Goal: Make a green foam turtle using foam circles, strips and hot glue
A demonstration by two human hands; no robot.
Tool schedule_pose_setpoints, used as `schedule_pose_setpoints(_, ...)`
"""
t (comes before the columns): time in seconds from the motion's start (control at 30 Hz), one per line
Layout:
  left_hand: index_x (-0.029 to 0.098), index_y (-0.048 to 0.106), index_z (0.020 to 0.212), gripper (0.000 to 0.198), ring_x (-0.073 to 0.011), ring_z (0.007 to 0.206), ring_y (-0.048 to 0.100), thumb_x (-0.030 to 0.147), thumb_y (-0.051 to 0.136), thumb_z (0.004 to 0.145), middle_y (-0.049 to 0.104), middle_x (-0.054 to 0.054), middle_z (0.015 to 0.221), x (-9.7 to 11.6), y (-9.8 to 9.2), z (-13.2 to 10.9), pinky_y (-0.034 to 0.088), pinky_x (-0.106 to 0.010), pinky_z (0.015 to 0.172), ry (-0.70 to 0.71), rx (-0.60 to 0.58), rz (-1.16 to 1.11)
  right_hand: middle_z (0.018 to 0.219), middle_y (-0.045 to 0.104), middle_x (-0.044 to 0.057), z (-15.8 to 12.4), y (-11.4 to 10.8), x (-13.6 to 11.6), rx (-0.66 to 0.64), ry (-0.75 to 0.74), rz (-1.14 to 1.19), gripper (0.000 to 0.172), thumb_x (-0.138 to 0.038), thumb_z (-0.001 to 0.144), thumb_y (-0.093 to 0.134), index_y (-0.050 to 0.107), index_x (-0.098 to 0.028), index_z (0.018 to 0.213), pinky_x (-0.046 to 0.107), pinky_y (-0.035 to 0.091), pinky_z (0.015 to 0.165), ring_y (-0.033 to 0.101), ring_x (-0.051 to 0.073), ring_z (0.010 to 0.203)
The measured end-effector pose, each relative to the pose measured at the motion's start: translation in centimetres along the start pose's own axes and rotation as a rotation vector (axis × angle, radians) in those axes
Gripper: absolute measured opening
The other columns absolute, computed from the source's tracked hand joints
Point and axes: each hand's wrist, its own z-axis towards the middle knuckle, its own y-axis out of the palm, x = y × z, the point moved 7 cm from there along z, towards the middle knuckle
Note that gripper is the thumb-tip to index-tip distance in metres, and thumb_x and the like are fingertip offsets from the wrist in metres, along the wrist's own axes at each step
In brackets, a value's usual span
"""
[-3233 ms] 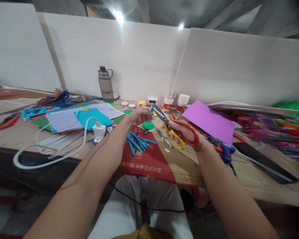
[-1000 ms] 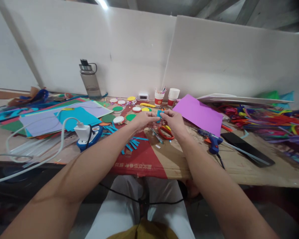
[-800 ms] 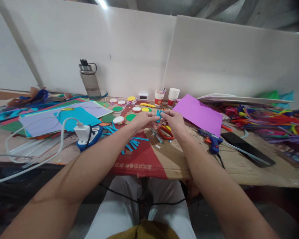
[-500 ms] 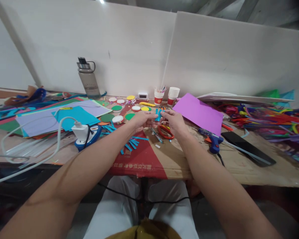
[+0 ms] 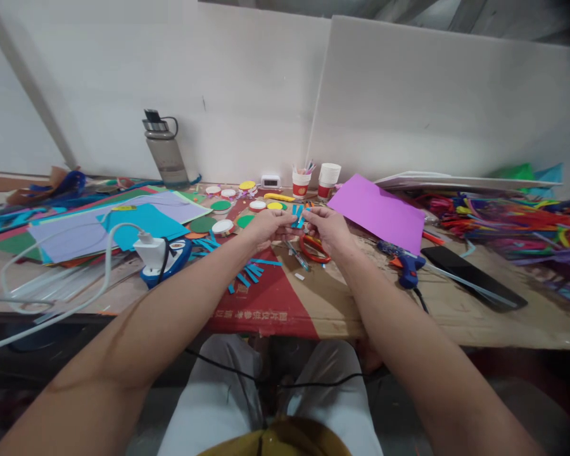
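Both hands meet above the middle of the table. My left hand [image 5: 267,226] and my right hand [image 5: 327,226] each pinch one side of a small blue paper piece [image 5: 297,216] cut into strips. The red-and-yellow scissors [image 5: 313,247] lie on the cardboard just under my right hand. Several loose blue paper strips [image 5: 250,273] lie on the red part of the cardboard, below my left wrist.
A purple sheet [image 5: 377,211], a blue glue gun [image 5: 407,270] and a black phone [image 5: 472,276] lie to the right. Paper cups [image 5: 329,174], round coloured lids [image 5: 221,206] and a water bottle [image 5: 162,151] stand behind. Coloured sheets [image 5: 140,223] and a white charger [image 5: 151,251] lie left.
The scissors left my right hand and now lie on the table. Both hands came together on the blue paper piece, and over the last second its strips have spread apart.
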Motion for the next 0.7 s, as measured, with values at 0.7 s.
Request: schedule_pose_setpoints(0.7, 0.011, 0.063, 0.076, 0.012, -0.0101, 0.060, 0.065, 0.015, 0.075, 0.078, 0.067, -0.001, 0.067, 0.44, 0.38, -0.22, 0.053, -0.023, 0.064, 0.089, -0.006, 0.147, 0.048, 0.053, -0.006, 0.18, 0.03, 0.22, -0.030, -0.013, -0.036, 0.012, -0.016, 0.066, 0.073, 0.061, -0.015, 0.067, 0.018, 0.034, 0.043, 0.045, 0.006, 0.046)
